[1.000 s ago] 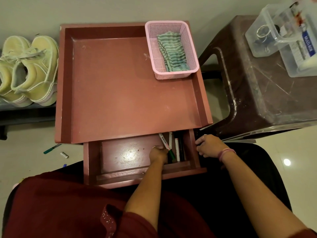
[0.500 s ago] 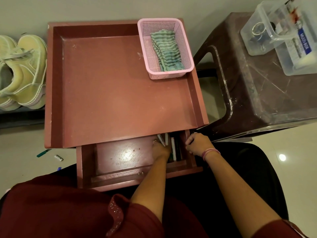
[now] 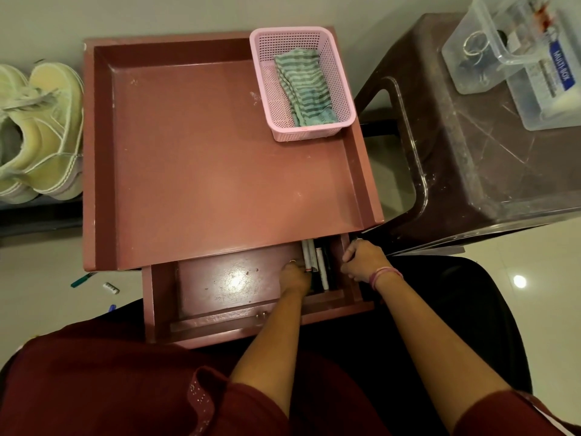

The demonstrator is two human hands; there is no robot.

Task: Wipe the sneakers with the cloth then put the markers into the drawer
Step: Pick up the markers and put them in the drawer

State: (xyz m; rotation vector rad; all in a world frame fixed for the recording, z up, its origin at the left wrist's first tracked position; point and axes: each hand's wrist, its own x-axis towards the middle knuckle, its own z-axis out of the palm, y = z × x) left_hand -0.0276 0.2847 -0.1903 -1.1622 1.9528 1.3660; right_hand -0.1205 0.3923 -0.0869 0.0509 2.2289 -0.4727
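Left hand (image 3: pixel 294 275), fingers curled among the markers (image 3: pixel 316 262) at the right end of the open drawer (image 3: pixel 220 278) — whether it grips one cannot be told. Right hand (image 3: pixel 361 261) grips the drawer's side wall. Advice: lay markers parallel, release low — then close. Cloth (image 3: pixel 303 89) lies in the basket (image 3: pixel 261 58); sneakers (image 3: pixel 41 130) stand left of the table (image 3: pixel 204 168).

Two hands are in the frame, the left hand (image 3: pixel 294 275) and the right hand (image 3: pixel 361 261), both at the lower middle. Two sneakers (image 3: pixel 37 133) stand at the left edge. One cloth (image 3: pixel 303 91) lies in one pink basket (image 3: pixel 341 77), upper middle. One open drawer (image 3: pixel 163 297) holds about three visible markers (image 3: pixel 321 267). Two clear boxes (image 3: pixel 534 99) are at upper right.
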